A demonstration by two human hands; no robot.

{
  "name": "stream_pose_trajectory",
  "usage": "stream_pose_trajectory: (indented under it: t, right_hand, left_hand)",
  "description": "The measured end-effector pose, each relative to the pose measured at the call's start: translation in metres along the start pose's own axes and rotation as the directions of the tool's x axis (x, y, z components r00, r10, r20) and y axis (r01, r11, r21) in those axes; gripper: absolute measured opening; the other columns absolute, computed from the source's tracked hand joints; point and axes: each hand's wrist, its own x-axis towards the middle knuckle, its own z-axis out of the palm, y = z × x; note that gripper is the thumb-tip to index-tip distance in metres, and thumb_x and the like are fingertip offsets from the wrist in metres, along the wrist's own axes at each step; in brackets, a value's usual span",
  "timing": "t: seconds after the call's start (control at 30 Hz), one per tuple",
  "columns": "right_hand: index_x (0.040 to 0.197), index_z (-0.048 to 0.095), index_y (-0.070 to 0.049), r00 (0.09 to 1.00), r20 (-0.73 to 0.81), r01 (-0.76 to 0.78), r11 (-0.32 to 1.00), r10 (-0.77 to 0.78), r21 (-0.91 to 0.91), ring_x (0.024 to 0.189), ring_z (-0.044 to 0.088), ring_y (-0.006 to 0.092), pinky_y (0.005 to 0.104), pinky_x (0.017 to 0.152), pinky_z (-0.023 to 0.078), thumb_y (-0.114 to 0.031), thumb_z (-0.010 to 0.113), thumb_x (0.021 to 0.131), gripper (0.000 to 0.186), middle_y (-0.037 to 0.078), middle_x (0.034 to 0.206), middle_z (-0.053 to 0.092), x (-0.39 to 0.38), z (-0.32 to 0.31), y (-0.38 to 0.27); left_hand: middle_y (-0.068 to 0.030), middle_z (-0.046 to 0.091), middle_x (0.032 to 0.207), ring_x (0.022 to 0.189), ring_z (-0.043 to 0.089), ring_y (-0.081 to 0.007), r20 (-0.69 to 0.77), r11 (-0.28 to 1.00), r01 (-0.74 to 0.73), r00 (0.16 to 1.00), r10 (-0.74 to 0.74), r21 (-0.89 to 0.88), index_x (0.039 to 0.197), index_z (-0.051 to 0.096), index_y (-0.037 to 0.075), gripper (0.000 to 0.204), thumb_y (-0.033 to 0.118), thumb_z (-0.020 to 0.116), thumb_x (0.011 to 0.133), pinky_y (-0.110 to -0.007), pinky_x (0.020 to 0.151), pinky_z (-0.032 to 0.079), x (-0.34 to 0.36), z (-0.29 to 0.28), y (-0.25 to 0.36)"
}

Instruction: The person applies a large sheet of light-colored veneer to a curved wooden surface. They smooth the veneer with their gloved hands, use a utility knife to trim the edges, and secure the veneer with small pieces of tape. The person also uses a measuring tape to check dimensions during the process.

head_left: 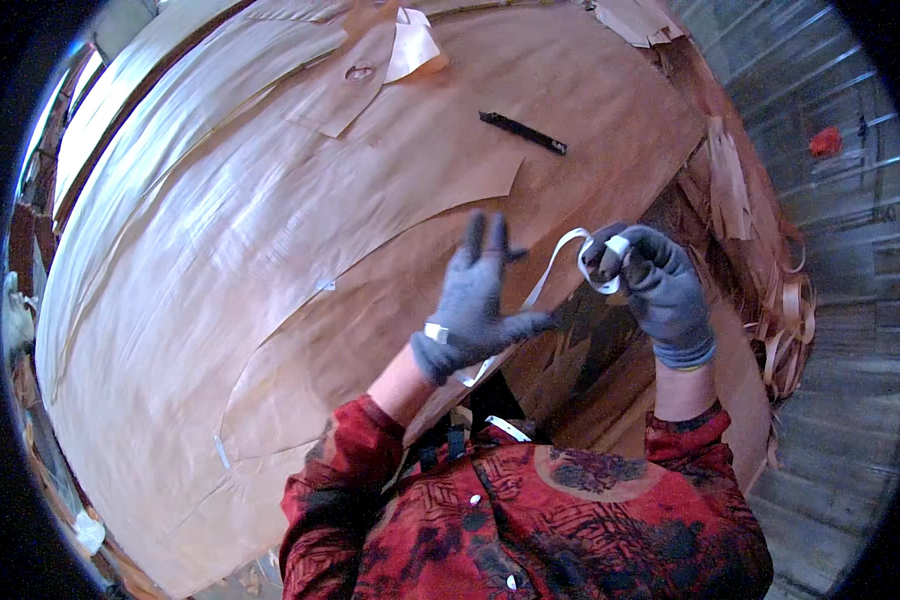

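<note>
In the head view my left hand (475, 295), in a grey glove, is open with fingers spread above wide tan veneer-like sheets (140, 370); a short white piece lies across the back near its wrist. At right, my right hand (650, 290), also gloved, has its fingers closed on a white tape (568, 240). The tape loops at those fingers and runs down behind my left hand. A narrow black tool (522, 131), perhaps a blade, lies on the sheets above both hands.
A torn pale piece (412, 45) lies at the top of the stack. Ragged strips and curls (790, 335) hang along the stack's right edge, beside a grey ridged floor (835, 420) with a red object (825, 141) on it.
</note>
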Motion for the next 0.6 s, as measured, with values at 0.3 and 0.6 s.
stream_pose_trajectory:
  t: [0.3,0.6]
  right_hand:
    - [0.099,0.060,0.000,0.948,-0.316,0.014,0.994,-0.048,-0.110,0.088,0.061,0.0184,0.0312,0.082,0.049,-0.012,0.055,0.087,0.017,0.012,0.097,0.063,0.012,-0.031,0.019]
    - [0.096,0.059,-0.006,0.967,-0.256,0.226,0.501,-0.009,0.835,0.060,0.046,0.0114,0.0312,0.071,0.040,-0.016,0.049,0.089,0.016,0.003,0.074,0.051,0.016,-0.074,0.043]
  left_hand:
    - [-0.0125,0.064,0.089,0.076,0.064,-0.0213,0.526,0.890,0.396,0.819,-0.230,-0.228,0.116,0.054,0.004,0.033,0.008,0.052,0.084,-0.033,0.070,0.050,-0.031,0.029,-0.016]
    - [-0.0180,0.053,0.118,0.120,0.042,-0.0331,0.167,0.859,0.303,0.952,-0.256,-0.412,0.138,-0.004,-0.007,0.110,0.022,0.074,0.065,-0.040,0.100,0.030,-0.042,0.033,-0.021]
